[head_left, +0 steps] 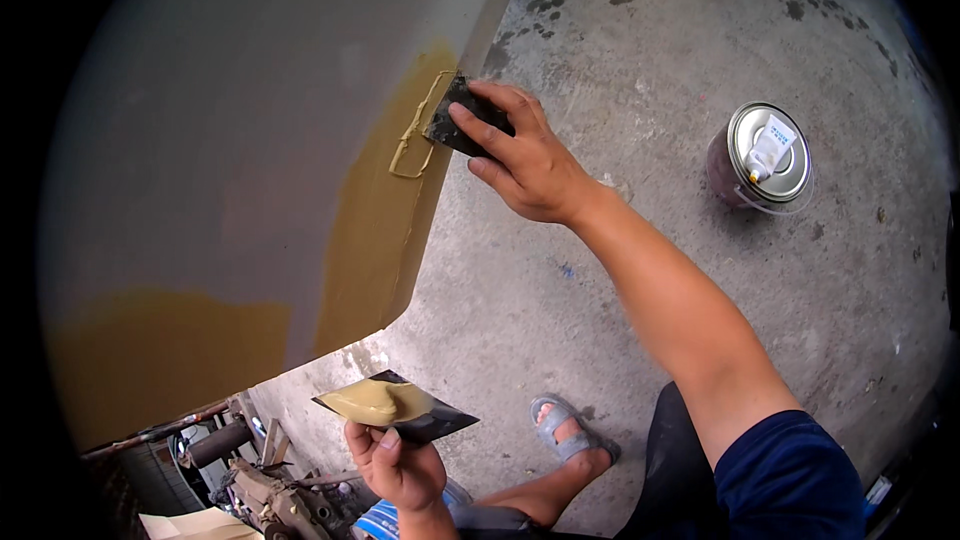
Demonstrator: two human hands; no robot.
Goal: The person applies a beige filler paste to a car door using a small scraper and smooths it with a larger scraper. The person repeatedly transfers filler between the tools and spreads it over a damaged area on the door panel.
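Observation:
My right hand (525, 155) is closed on a dark, flat spreader (463, 118), its edge against the right side of a large grey panel (230, 140). Beside that edge, a raised outline of fresh yellow filler (408, 145) lies on the panel. A smoother yellow-tan coat (365, 240) covers the panel around it and runs down to the lower corner. Lower down, my left hand (400, 470) grips a thin dark plate (440, 423) from below, thumb on top. A thick mound of yellow filler (370, 402) rests on that plate, just below the panel's bottom edge.
To the right, a metal can (735, 165) with a wire handle stands on the concrete floor (560, 310); a white tube (770, 148) lies on its lid. Under the panel at lower left are rusty mechanical parts (275, 500). My sandalled foot (565, 430) is below.

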